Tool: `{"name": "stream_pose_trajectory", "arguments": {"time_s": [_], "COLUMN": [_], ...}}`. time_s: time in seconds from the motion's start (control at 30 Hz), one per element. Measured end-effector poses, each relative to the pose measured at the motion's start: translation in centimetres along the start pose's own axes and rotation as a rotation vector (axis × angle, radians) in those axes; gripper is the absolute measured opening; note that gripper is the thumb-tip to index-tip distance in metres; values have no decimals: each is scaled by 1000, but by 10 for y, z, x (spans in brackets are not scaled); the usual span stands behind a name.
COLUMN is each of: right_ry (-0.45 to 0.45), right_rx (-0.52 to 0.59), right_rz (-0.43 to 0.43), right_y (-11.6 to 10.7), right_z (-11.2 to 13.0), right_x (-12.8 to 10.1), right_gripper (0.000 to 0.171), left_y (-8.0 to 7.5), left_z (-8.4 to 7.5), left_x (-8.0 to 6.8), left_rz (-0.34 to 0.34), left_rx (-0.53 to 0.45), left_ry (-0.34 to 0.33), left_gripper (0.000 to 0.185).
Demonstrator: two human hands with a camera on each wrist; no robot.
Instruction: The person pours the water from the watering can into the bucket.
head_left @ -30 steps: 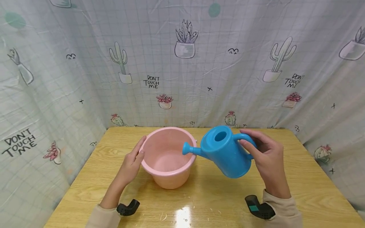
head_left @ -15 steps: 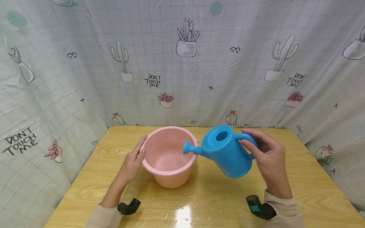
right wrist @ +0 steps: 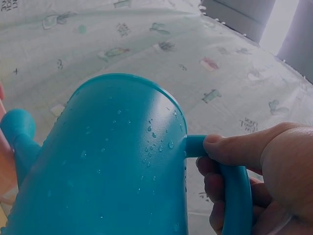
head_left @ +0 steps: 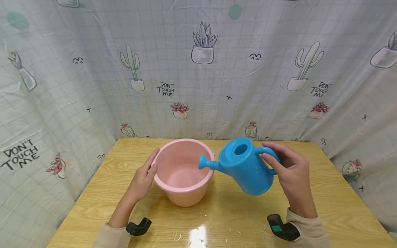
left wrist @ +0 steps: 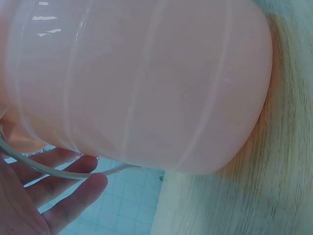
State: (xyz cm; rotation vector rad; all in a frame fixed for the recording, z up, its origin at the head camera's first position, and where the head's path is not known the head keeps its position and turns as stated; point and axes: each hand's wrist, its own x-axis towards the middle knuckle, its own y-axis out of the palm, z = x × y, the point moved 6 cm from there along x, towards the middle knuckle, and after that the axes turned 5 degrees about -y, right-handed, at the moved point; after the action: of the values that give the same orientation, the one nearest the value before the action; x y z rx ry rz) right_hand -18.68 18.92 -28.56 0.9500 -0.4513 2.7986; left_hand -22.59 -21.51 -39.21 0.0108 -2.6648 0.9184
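A pink plastic bucket [head_left: 183,172] stands on the wooden table [head_left: 235,213]. My left hand [head_left: 143,177] rests against its left side with straight fingers reaching up to the rim. In the left wrist view the bucket wall [left wrist: 142,83] fills the frame, with my fingers [left wrist: 58,196] and the thin wire handle beside it. My right hand [head_left: 289,168] grips the handle of a blue watering can [head_left: 245,165], tilted left, its spout over the bucket's right rim. In the right wrist view the can [right wrist: 112,166] carries water drops and my right hand [right wrist: 254,181] curls round the handle.
A cactus-print curtain [head_left: 198,69] hangs round the table on the back and both sides. Black wrist-camera mounts show at my left [head_left: 139,225] and right [head_left: 282,227] sleeves. Bare tabletop lies in front of the bucket and to the right of the can.
Almost nothing has changed: the can stays tilted with its spout over the bucket's rim, and my left hand remains against the bucket.
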Motion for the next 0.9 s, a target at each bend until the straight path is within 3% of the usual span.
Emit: {"name": "stream_pose_trajectory", "arguments": {"time_s": [0.3,0.53,0.9], "right_ry": [12,72,86], "right_rx": [4,29,58], "right_rz": [-6,-45,-107], "right_y": [1,0,1], "right_z": [0,-1,0], "right_x": [0,-1,-1], "right_gripper": [34,40,33], "left_y": [-1,0,0], "left_z": [-2,-2,-3], "left_x": [0,-1,-1], "left_rz": [-2,-1,0], "left_rx": [2,0,-5], "left_ry": [16,13,21], "left_gripper": [50,50,50]}}
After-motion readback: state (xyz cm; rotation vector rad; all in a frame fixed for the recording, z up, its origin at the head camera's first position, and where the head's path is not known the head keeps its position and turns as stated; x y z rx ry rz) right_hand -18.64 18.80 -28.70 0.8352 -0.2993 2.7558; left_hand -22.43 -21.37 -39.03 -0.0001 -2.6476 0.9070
